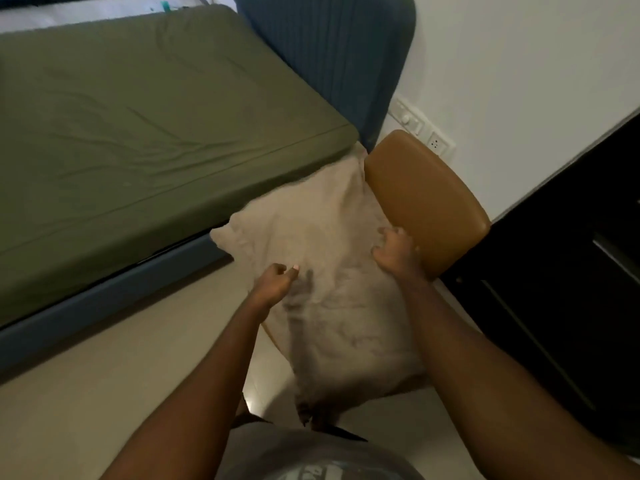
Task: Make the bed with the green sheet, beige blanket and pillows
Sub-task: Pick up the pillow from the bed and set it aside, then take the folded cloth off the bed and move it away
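1. Green sheet (138, 133): fitted over the mattress and filling the upper left. It is pulled fairly flat, with shallow creases toward the near edge. Nothing lies on the part in view.
2. Bed frame (104, 299): a blue-grey rail running under the mattress's near side.
3. Floor (104, 393): pale tiles between the bed and the person.
4. Left hand (275, 282): arm stretched forward, fingers curled, grip closed on the left edge of the beige blanket.
5. Grey shirt (311, 459): the person's front, at the bottom edge.
6. Beige blanket (329, 237): a soft, fuzzy, bunched bundle on the chair, just beside the bed's near corner. Its upper corner reaches up beside the chair back, and its lower end hangs over the seat's front toward the floor. It is off the bed, with both hands on it.
7. Headboard (329, 46): blue and ribbed, standing at the bed's right end against the wall.
8. Right hand (394, 252): fingers curled into the blanket's right side, grip closed on the cloth and touching the chair back.
9. Chair (426, 202): tan padded back, its seat mostly covered by the blanket.
10. Switch panel (408, 117) and socket (437, 143): white, on the wall behind the chair.
11. Dark cabinet (571, 254): at the far right, beside the chair.
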